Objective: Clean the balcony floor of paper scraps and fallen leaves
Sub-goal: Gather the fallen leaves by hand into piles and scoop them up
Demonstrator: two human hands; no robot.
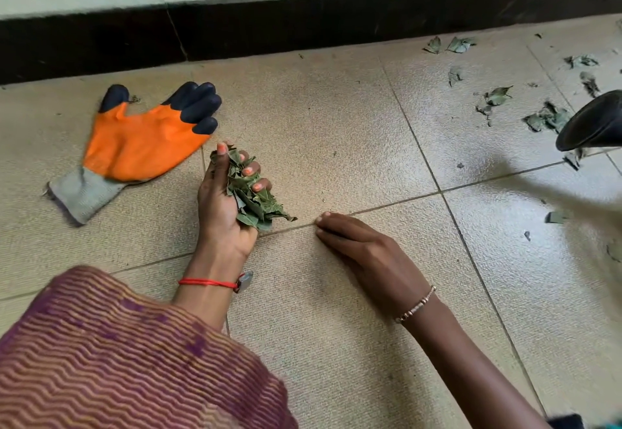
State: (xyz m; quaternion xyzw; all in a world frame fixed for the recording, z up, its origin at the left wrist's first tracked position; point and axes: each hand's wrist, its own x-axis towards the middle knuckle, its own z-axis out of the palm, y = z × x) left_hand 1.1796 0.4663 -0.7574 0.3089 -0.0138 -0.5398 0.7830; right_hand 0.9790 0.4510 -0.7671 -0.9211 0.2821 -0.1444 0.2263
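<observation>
1. The gathered bunch of leaves (pixel 254 198) sits in the left hand (pixel 223 199), just above the floor and near the middle of the scene. Its long axis runs along the palm, from far-left down to near-right, and a few tips stick out past the heel of the hand.
2. Grip: the left hand is palm-up with its fingers (pixel 250 170) curled over the wad, so it's pretty much full.
3. The right hand (pixel 367 253) lies flat on the tiled floor (pixel 319 119), fingers straight and together, holding nothing. Its tips are on the grout line, just to the right of the bunch but not touching it.
4. The bit that matters: the loose leaves (pixel 547 117) lie well off to the far right, with a few more (pixel 451 44) up by the dark skirting (pixel 303 28). That's the right hand's side, so I'd guess it does the reaching while the left just carries.
5. A black curved thing (pixel 594 122) pokes in at the right edge, over some of those leaves (dustpan? can't tell).
6. An orange-and-black work glove (pixel 144 139) lies on the floor to the far left of the left hand, nobody wearing it.
7. I can't see any paper scraps in this shot.
</observation>
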